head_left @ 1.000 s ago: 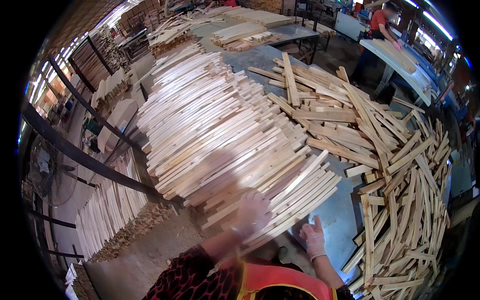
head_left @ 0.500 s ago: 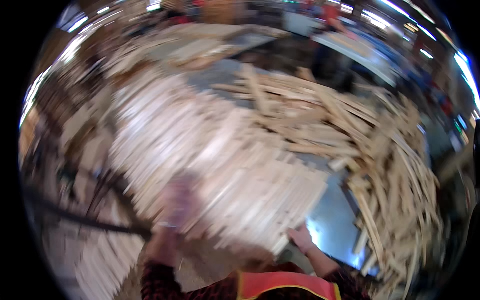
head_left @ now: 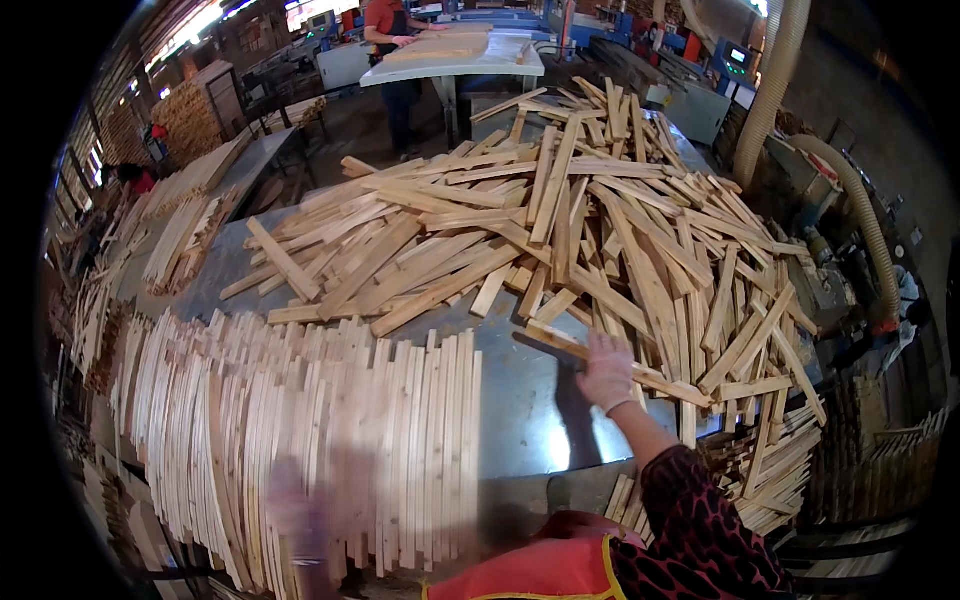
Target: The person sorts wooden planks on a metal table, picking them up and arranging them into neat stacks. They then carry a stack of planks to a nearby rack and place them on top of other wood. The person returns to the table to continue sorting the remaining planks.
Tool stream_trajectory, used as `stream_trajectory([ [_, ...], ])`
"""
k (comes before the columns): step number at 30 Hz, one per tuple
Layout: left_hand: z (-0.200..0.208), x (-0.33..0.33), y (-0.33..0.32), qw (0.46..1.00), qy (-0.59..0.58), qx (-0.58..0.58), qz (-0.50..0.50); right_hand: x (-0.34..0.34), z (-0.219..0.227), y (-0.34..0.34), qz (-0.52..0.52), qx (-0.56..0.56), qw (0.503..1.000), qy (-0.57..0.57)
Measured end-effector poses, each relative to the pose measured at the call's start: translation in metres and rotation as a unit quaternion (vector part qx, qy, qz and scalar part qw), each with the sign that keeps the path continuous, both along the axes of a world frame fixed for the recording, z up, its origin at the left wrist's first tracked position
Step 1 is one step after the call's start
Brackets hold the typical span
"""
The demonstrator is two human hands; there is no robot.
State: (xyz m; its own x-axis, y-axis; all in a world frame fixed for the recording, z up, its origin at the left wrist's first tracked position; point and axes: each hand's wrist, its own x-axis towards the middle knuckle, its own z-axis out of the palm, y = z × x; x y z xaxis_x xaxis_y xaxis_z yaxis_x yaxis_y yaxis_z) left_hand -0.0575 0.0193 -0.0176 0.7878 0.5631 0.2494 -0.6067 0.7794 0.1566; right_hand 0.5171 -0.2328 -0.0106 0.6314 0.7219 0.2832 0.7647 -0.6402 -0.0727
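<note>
My right hand (head_left: 607,374), in a pale thin glove, has its fingers over a wooden strip (head_left: 556,341) at the near edge of a loose heap of strips (head_left: 440,220). That strip lies slantwise above the shiny metal table (head_left: 520,430), and its right end overlaps other pieces. My left hand (head_left: 292,505) is smeared by motion over the near part of a wide row of pale wooden strips (head_left: 425,440), set side by side. Its fingers cannot be made out.
Beyond the heap, a person (head_left: 385,30) in a red top stands at a white-topped table (head_left: 460,66). A ribbed hose (head_left: 770,110) rises at the right. More strips (head_left: 180,240) are stacked at the far left, and others (head_left: 775,470) lie below the table's right side.
My view has swung toward the heap on the right. My right hand has moved from the row's near right corner out to a strip of the heap. My left hand stays over the row, blurred.
</note>
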Motion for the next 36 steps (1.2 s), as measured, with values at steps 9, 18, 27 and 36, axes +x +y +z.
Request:
stream_trajectory([
  [9,-0.037,0.329,-0.200,0.689,0.594,0.415,-0.022,0.012,0.056,0.009,0.159,-0.033,0.846,0.509],
  [18,-0.047,0.320,-0.206,0.157,0.694,0.690,0.129,0.134,0.021,0.123,-0.126,0.204,0.884,0.401],
  [27,-0.068,0.288,-0.185,0.093,0.672,0.732,0.072,0.187,-0.009,0.134,-0.076,0.481,0.388,0.782],
  [36,-0.014,0.239,-0.175,0.242,0.644,0.718,0.108,-0.099,-0.010,-0.062,0.031,0.194,0.372,0.907],
])
